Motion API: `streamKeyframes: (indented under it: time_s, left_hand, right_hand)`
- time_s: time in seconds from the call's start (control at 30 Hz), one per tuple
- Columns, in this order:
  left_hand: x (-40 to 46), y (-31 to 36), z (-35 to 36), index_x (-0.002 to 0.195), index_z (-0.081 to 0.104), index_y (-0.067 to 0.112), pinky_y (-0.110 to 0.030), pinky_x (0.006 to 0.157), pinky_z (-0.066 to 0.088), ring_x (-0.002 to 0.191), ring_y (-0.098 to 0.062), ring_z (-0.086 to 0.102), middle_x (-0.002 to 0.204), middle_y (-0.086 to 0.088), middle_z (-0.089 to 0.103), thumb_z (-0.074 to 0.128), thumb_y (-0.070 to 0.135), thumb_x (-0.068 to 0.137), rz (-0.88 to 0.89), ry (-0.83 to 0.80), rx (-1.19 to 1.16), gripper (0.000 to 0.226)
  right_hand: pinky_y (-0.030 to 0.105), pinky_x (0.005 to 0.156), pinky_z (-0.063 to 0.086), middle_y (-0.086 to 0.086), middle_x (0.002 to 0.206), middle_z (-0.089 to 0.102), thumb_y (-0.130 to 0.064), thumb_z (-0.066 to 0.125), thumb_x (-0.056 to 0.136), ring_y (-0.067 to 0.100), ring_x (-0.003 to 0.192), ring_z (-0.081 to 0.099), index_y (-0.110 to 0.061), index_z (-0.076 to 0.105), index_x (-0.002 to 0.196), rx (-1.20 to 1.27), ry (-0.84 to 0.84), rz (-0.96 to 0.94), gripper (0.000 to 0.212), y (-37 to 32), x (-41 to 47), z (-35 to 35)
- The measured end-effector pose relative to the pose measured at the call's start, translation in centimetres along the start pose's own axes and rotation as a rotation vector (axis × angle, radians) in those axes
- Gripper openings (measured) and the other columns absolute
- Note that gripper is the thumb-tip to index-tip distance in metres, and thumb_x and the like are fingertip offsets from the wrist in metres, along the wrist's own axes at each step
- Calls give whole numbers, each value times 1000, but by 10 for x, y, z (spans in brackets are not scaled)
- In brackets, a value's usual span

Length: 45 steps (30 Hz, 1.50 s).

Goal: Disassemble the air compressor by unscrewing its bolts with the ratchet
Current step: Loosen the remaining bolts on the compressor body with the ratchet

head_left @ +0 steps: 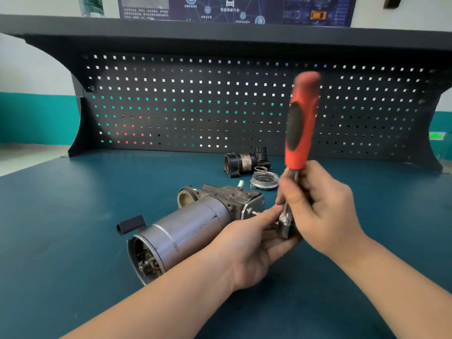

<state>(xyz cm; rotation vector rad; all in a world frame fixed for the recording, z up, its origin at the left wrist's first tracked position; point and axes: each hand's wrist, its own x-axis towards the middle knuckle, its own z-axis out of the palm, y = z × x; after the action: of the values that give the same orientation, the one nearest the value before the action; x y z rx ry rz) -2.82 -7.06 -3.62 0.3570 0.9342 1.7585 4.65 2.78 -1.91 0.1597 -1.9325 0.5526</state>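
At frame centre, my right hand grips the ratchet upright while my left hand pinches its head, apparently steadying it beside the air compressor.

compressor on bench, detached parts behind

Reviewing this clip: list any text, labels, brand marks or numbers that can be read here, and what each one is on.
Nothing is legible.
Wall poster: Chinese characters and diagram captions, too small and blurred to read.
Ratchet: no marking visible.
Air compressor: no label visible.
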Motion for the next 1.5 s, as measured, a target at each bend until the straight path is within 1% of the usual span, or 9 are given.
streamKeyframes:
  time_s: [0.1,0.4,0.5,0.7,0.77,0.87,1.13,1.23,1.5]
  left_hand:
    - [1,1,-1,78,67,-3,-28,57,59,57,-20,68,65,-13,66,61,11,89,-6,4,22,19]
    - [2,5,0,108,64,-10,-31,71,59,80,-27,70,99,-24,69,58,16,91,-65,-36,27,32]
    - [1,4,-1,96,68,-8,-31,64,60,72,-27,71,89,-22,70,60,16,89,-52,-21,28,26]
    - [2,1,-2,89,69,-1,-23,56,56,73,-18,68,86,-13,67,61,18,89,-19,-17,67,21]
    - [2,0,-2,84,68,1,-22,54,55,74,-17,65,84,-12,66,58,16,91,-16,-16,82,20]
    - [2,0,-2,87,67,-6,-27,54,58,64,-23,70,80,-18,67,57,12,92,-35,3,46,21]
    - [2,1,1,96,68,-9,-29,63,60,73,-26,71,91,-22,71,55,13,92,-52,-22,55,26]
    - [2,1,1,95,67,-9,-29,59,59,71,-28,70,83,-21,70,57,11,91,-33,-9,28,23]
    - [-1,1,1,90,67,-6,-22,53,56,71,-18,69,89,-17,68,61,11,87,12,5,48,18]
  right_hand:
    - [28,53,48,-5,62,59,-29,50,94,9,53,56,-23,50,83,-42,-12,-26,12,1,0,1]
    - [12,28,23,-4,31,38,-19,53,96,3,23,28,-6,51,70,708,306,1389,29,34,0,12]
    - [14,30,28,0,39,52,-22,52,97,4,26,35,-6,54,76,572,327,1103,27,26,3,12]
    - [12,54,41,-6,67,56,-30,51,94,3,55,49,-20,50,88,-83,-89,-147,12,-1,0,-1]
    - [10,56,41,-6,68,53,-30,49,94,1,55,46,-22,48,91,-131,-145,-214,8,1,-4,1]
    - [23,50,45,2,60,59,-29,49,95,8,49,53,-20,47,81,59,-7,125,17,4,-2,4]
    - [13,26,23,-1,33,41,-18,51,98,4,23,30,-4,51,74,626,254,1354,28,36,2,9]
    - [14,28,24,4,43,52,-21,50,98,4,26,33,-6,52,76,588,268,1149,27,31,5,8]
    - [11,57,41,-5,72,54,-29,51,93,2,58,49,-23,50,91,-144,-99,-192,7,0,-1,0]
